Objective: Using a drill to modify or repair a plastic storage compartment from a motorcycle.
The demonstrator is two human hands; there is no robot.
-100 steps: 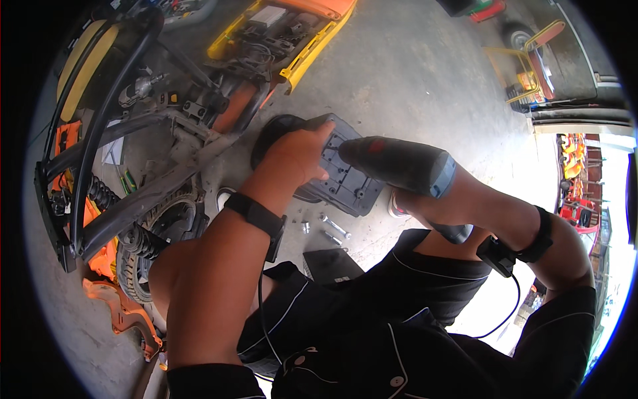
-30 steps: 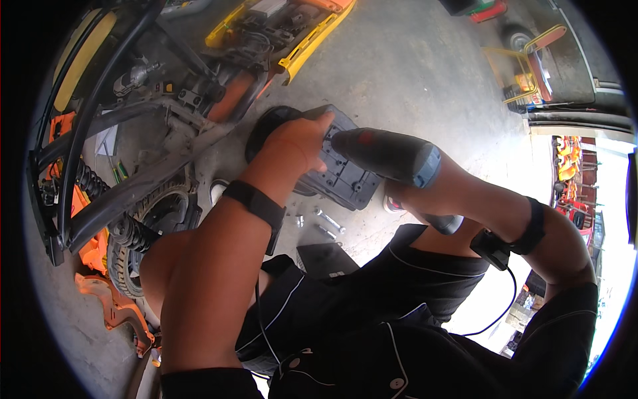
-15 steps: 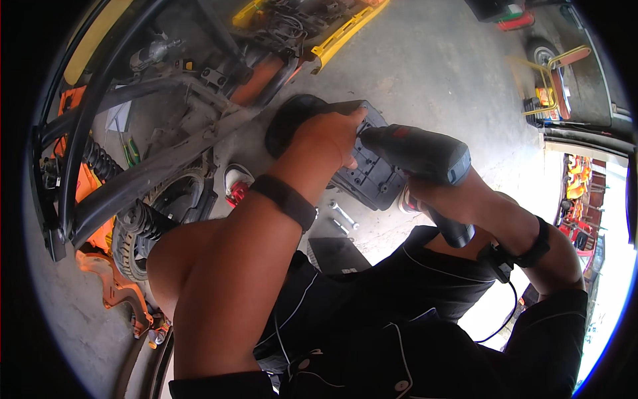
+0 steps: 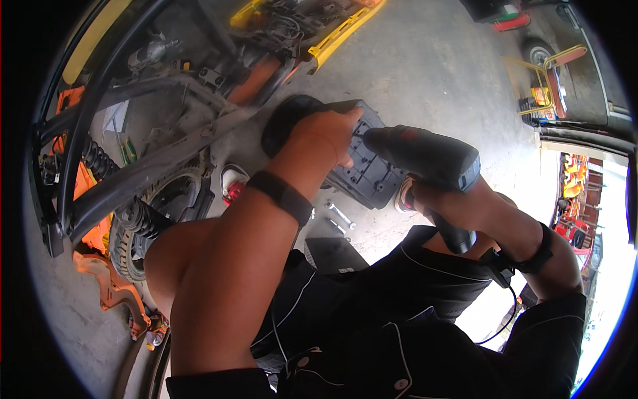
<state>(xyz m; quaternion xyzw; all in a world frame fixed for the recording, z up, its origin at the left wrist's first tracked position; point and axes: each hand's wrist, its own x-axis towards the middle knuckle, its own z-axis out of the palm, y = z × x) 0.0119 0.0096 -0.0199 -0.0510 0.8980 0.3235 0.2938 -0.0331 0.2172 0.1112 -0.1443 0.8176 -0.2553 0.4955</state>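
Note:
I grip a grey plastic housing [image 4: 375,173] by its upper-left edge with my left hand [image 4: 325,133], fingers curled over it. Behind that hand the housing has a dark rounded part [image 4: 282,116]. A dark cordless drill [image 4: 425,153] lies angled across the housing, its tip against the studded face near my left fingers; the exact contact is too small to make out. My right hand [image 4: 445,203] is wrapped round the drill's handle. Below the housing, a silver spanner [image 4: 340,214] and small metal pieces lie on the concrete beside a black flat panel [image 4: 332,256].
A dark tubular vehicle frame [image 4: 153,166] with a tyre [image 4: 126,259] and orange panels fills the left. A yellow vehicle body [image 4: 339,33] stands at the back, a yellow tubular trolley [image 4: 548,80] at the upper right. My feet in trainers [image 4: 405,198] flank the housing.
My hands keep their holds on housing and drill. The drill's rear has dropped slightly since half a second ago. The view has shifted a little since one second ago.

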